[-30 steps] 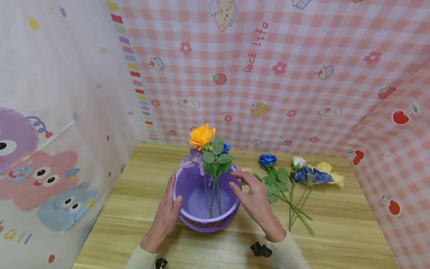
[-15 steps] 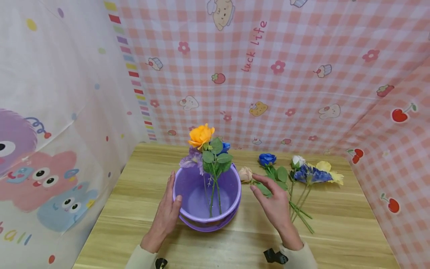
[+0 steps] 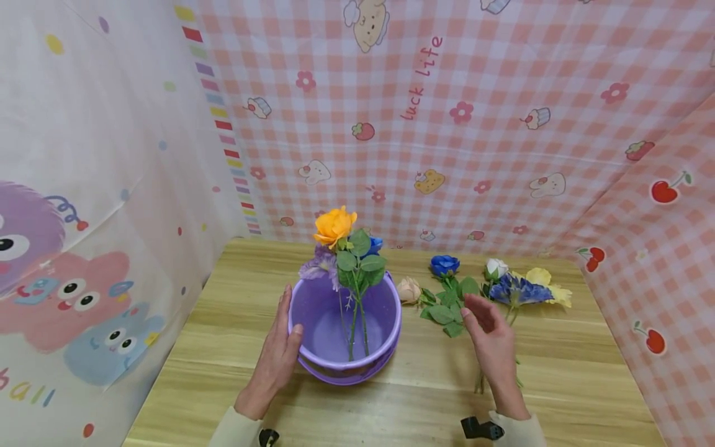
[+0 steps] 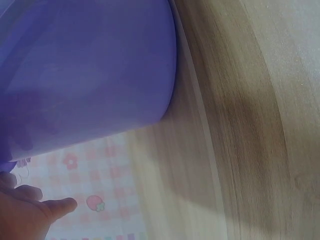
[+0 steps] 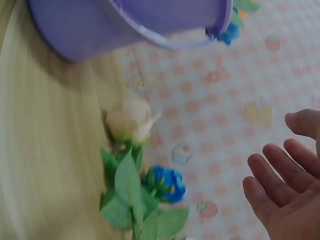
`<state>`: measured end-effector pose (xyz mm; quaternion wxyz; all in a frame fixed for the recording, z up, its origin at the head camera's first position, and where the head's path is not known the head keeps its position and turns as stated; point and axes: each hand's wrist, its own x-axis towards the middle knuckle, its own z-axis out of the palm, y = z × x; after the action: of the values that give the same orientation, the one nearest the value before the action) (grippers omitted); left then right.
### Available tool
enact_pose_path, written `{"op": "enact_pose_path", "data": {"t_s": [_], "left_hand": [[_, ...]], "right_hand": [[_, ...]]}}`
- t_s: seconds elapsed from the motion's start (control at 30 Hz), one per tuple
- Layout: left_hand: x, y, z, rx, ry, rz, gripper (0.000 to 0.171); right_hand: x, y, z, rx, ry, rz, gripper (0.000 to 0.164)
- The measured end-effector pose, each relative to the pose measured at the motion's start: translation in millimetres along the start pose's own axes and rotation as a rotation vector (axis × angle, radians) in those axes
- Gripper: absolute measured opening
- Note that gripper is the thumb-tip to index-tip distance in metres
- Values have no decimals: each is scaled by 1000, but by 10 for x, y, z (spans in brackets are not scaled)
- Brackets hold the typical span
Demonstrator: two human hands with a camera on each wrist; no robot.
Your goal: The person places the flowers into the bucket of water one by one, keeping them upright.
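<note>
A purple bucket point(image 3: 341, 335) stands on the table with an orange rose point(image 3: 335, 226), a purple flower point(image 3: 321, 267) and a blue flower point(image 3: 372, 247) upright in it. My left hand point(image 3: 274, 357) rests against the bucket's left side, its thumb at the rim. My right hand point(image 3: 494, 344), fingers relaxed and holding nothing, hovers over the stems of the loose flowers. Those are a pale pink rose point(image 3: 409, 290), a blue rose point(image 3: 444, 266), a white rose point(image 3: 495, 269), a blue-violet flower point(image 3: 519, 292) and a yellow flower point(image 3: 558, 297). The hand partly hides their stems.
The wooden table point(image 3: 424, 397) ends at a pink checked cloth point(image 3: 391, 167) at the back and right. A white printed cloth point(image 3: 139, 248) hangs along the left. The bucket's handle point(image 5: 165, 42) hangs down its side in the right wrist view.
My right hand has moved from beside the bucket's right rim to the right, past the pale pink rose, to over the stems. My left hand and the bucket stay in place.
</note>
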<state>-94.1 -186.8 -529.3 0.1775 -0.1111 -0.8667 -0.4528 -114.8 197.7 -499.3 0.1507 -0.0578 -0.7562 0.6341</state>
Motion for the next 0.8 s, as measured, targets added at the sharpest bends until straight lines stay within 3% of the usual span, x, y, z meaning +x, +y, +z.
{"op": "enact_pose_path", "data": {"t_s": [0.43,0.8], "left_hand": [[4,-30,12,4,5,24,67],[2,-9,8,5,3,13,67]], "right_hand": [[102,359,-355,4,50,253,55],[103,566,-506,-50,48,354,61]]}}
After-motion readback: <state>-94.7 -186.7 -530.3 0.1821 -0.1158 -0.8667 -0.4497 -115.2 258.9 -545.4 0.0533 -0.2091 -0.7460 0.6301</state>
